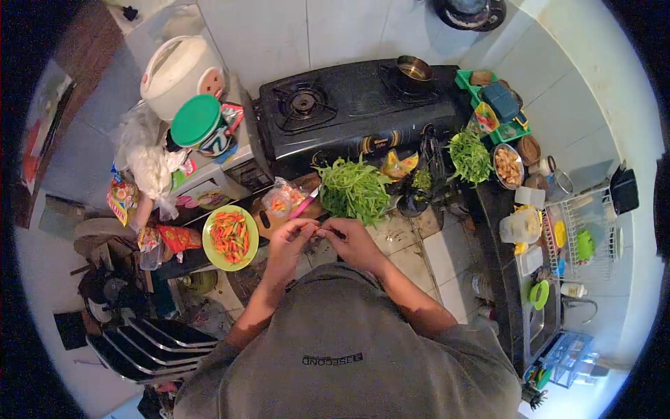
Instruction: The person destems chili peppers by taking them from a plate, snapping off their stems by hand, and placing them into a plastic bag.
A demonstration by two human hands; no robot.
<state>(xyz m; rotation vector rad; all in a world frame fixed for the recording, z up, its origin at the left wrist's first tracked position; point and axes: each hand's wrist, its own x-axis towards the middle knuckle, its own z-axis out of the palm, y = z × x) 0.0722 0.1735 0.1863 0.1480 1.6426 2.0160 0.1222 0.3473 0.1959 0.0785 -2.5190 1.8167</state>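
Observation:
Both of my hands meet in front of my chest at the counter's edge. The fingers of my left hand (288, 244) and my right hand (351, 243) pinch a small orange-red piece (317, 232), too small to name surely. Just beyond them lie a knife with a pink handle (303, 204) and a plastic bag of cut orange-red pieces (280, 199). A heap of green leaves (354, 190) is beyond my right hand. To the left of my left hand, a light green plate (209, 246) holds red and orange chilies (230, 238).
A black gas stove (335, 133) with a small pot (414, 68) stands behind. A rice cooker (183, 77) and green-lidded tub (195, 120) are at the left. More greens (470, 157), a bowl of brown pieces (507, 166) and a dish rack (579, 237) are at the right.

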